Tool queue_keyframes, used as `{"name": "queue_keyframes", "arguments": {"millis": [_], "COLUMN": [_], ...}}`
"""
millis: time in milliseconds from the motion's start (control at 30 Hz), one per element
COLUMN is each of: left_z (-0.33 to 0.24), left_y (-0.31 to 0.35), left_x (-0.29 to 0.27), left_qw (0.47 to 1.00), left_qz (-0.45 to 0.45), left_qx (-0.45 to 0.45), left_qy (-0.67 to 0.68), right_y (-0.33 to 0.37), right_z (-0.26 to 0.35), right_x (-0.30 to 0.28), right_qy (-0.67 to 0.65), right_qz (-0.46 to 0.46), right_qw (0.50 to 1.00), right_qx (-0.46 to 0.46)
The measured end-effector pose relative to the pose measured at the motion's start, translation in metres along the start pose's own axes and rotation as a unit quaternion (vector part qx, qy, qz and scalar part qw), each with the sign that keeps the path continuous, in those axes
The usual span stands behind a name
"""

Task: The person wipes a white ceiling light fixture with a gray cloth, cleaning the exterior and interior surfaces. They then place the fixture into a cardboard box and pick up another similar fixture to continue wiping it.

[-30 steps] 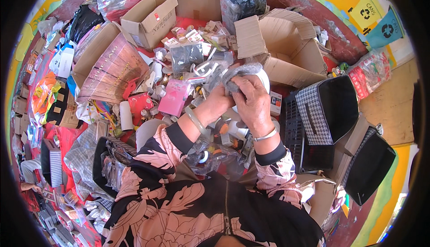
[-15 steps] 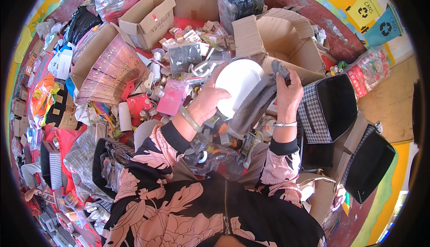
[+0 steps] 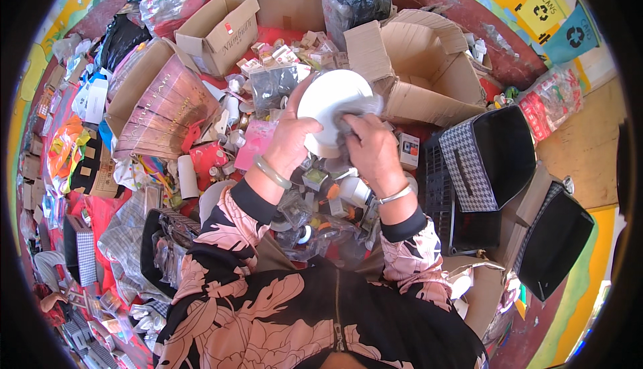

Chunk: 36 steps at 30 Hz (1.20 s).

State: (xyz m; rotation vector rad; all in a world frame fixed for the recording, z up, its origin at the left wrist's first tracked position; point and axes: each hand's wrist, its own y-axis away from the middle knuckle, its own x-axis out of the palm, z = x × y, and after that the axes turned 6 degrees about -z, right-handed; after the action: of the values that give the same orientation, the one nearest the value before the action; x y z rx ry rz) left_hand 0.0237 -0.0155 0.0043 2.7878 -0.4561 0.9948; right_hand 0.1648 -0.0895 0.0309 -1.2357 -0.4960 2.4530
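Note:
In front of my chest, my left hand [image 3: 291, 138] grips a white round plate [image 3: 325, 94] by its left edge, thumb lying over the face. My right hand [image 3: 374, 146] has its fingers closed on a grey cloth [image 3: 362, 106], which is pressed against the plate's right side and smeared by motion. Part of the plate is covered by the cloth and fingers. Below the hands lies a jumble of small goods and clear plastic bags [image 3: 321, 235]. A pink package [image 3: 253, 144] is beside my left hand, and a small white box [image 3: 408, 151] is by my right.
Opened cardboard boxes [image 3: 429, 104] stand beyond my hands and to the left. On the right are black bins with houndstooth sides [image 3: 469, 161] and a black plastic crate [image 3: 439, 188]. Another black bin [image 3: 151, 255] sits at my left. Part of another person's arm [image 3: 53, 300] shows at far left.
The cloth hung beside the plate earlier, held up by my right hand; now it is bunched against the plate's face. The plate has moved slightly left and turned more face-up.

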Motion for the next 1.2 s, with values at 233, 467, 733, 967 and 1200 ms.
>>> {"name": "queue_keyframes", "arguments": {"millis": [233, 467, 733, 967, 1200], "left_z": [-0.020, -0.026, -0.023, -0.017, -0.024], "left_y": [-0.011, -0.010, -0.003, -0.005, 0.000], "left_x": [-0.014, -0.018, -0.015, -0.010, -0.003], "left_qw": [0.994, 0.973, 0.980, 0.992, 0.988], "left_qz": [-0.011, -0.012, 0.024, 0.040, 0.146], "left_qx": [-0.002, -0.073, -0.043, -0.020, -0.046], "left_qy": [0.113, 0.217, 0.194, 0.120, -0.037], "right_y": [-0.014, -0.004, -0.012, 0.000, -0.001], "right_z": [-0.067, -0.112, -0.018, -0.021, -0.023], "right_x": [-0.063, -0.089, -0.066, -0.008, -0.018], "right_qy": [-0.378, -0.679, -0.613, -0.540, -0.338], "right_qz": [-0.217, -0.249, -0.123, -0.044, -0.107], "right_qw": [0.878, 0.612, 0.711, 0.810, 0.920], "right_qx": [0.199, 0.320, 0.321, 0.223, 0.164]}}
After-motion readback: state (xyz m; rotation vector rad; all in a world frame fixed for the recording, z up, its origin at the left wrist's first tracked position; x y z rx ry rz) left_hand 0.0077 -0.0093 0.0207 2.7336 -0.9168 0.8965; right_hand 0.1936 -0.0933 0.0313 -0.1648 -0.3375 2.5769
